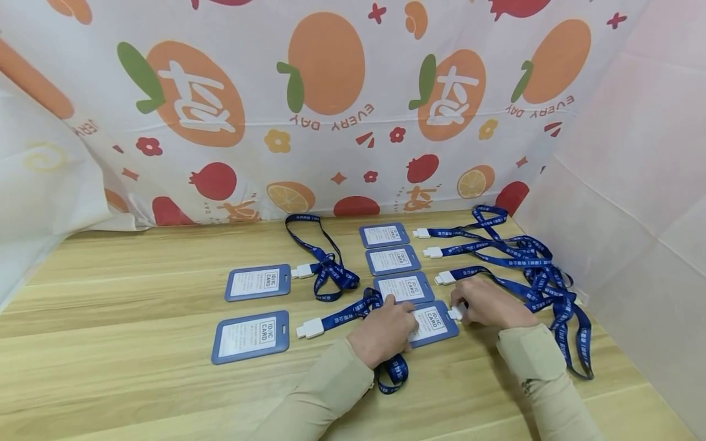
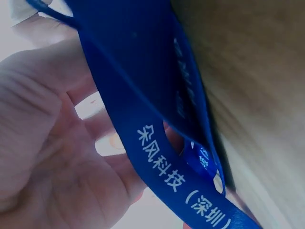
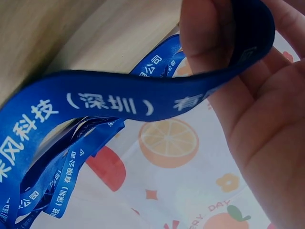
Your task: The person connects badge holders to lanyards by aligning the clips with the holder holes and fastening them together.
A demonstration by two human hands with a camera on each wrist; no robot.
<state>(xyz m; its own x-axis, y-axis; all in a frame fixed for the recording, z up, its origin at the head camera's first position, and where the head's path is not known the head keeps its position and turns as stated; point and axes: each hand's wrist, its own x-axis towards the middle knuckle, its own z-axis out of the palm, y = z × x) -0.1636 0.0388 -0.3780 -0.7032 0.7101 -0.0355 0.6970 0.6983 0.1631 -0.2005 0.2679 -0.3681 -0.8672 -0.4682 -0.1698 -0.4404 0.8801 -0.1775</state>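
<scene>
In the head view my left hand (image 1: 384, 331) grips the left end of the nearest blue badge holder (image 1: 436, 324) in the right-hand column. My right hand (image 1: 488, 301) pinches the white lanyard clip (image 1: 455, 313) at that holder's slotted right edge. Whether the clip is through the slot, I cannot tell. From the pinched clip, a blue lanyard (image 3: 109, 95) runs through my right hand in the right wrist view. Another blue lanyard (image 2: 157, 162) crosses in front of my left palm (image 2: 66, 157) in the left wrist view; its white clip (image 1: 311, 329) lies left of that hand.
Three more badge holders (image 1: 384, 235) line up beyond the gripped one, each with a white clip (image 1: 444, 278) to its right. Their lanyards (image 1: 546, 288) tangle toward the right wall. Two badge holders (image 1: 250, 337) lie on the left, with a bunched lanyard (image 1: 336, 275) behind.
</scene>
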